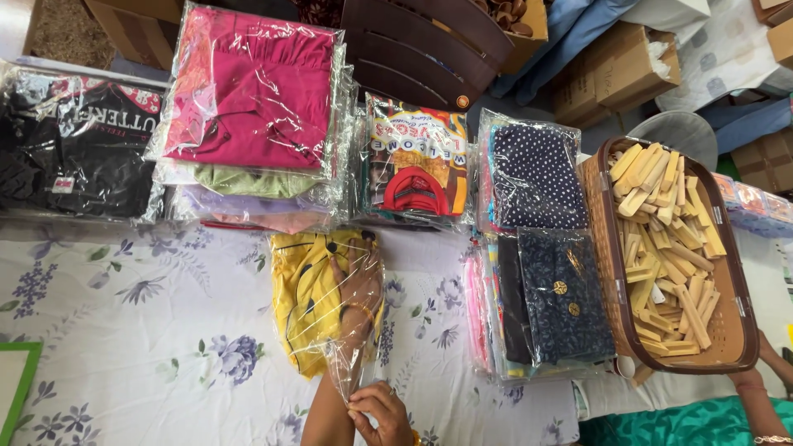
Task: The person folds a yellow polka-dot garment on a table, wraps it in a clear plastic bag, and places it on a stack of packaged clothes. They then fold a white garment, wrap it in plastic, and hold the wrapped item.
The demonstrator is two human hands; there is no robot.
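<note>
A yellow garment [304, 297] with dark markings lies partly inside a clear plastic bag [351, 363] on the floral tablecloth. My left hand [359, 285], with a bangle on the wrist, is pushed up inside the bag and rests on the garment, seen through the film. The fingers look closed on the cloth. My right hand [382, 413] pinches the bag's open end near the bottom edge of the view.
Stacks of bagged clothes line the back: black [74, 149], pink [248, 91], a printed one [417, 161], navy dotted [537, 177] and dark blue [562, 297]. A brown basket [739, 330] holds several wooden sticks. Another person's arm [756, 392] shows at the lower right.
</note>
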